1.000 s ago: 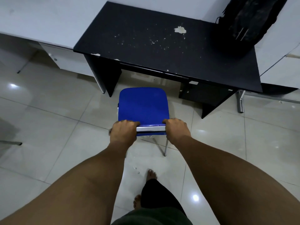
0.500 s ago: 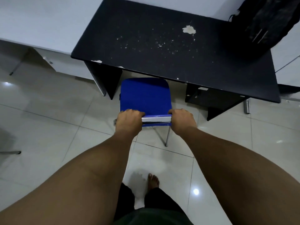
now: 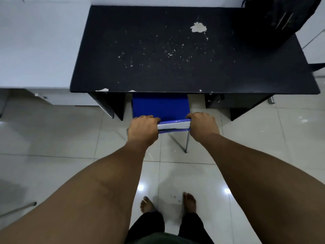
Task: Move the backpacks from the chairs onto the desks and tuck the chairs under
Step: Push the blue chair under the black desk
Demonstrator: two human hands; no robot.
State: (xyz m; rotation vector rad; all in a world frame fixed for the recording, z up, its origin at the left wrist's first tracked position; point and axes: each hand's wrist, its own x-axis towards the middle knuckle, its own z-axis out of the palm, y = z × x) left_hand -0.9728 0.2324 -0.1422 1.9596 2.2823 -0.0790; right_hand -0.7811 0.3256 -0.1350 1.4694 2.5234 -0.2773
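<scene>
- Our left hand (image 3: 143, 129) and right hand (image 3: 202, 125) each grip an end of the chair (image 3: 161, 108) back's top rail.
- Since a second ago we have pushed it forward; half the blue seat now sits under the black surface (image 3: 175, 67).
- We judge the tuck nearly finished.
- The backpack (image 3: 281, 20) already rests on the far right corner.

The scene was lit dimly and evenly from overhead. Small bright glare spots were reflected on the glossy floor tiles (image 3: 263, 134). Straight lines were bent near the edges by wide-angle distortion.
</scene>
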